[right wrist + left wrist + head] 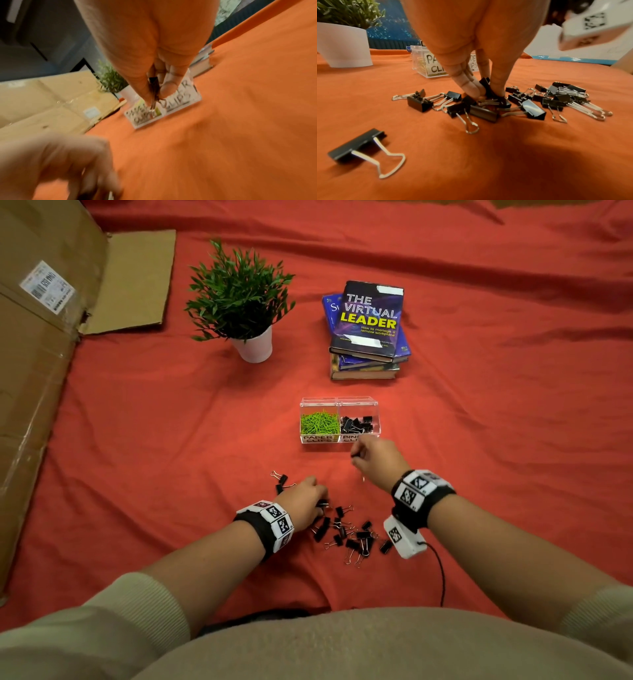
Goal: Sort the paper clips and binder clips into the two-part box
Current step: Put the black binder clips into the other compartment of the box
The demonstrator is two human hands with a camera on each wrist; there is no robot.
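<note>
A clear two-part box stands on the red cloth, with green paper clips in its left part and black binder clips in its right. Several loose binder clips lie in a pile near me. My left hand reaches into the pile, and its fingertips pinch a black binder clip. My right hand hovers just in front of the box and pinches a binder clip between thumb and fingers.
A potted plant and a stack of books stand behind the box. Flattened cardboard covers the left side. A lone binder clip lies apart, left of the pile. A cable runs from the right wrist camera.
</note>
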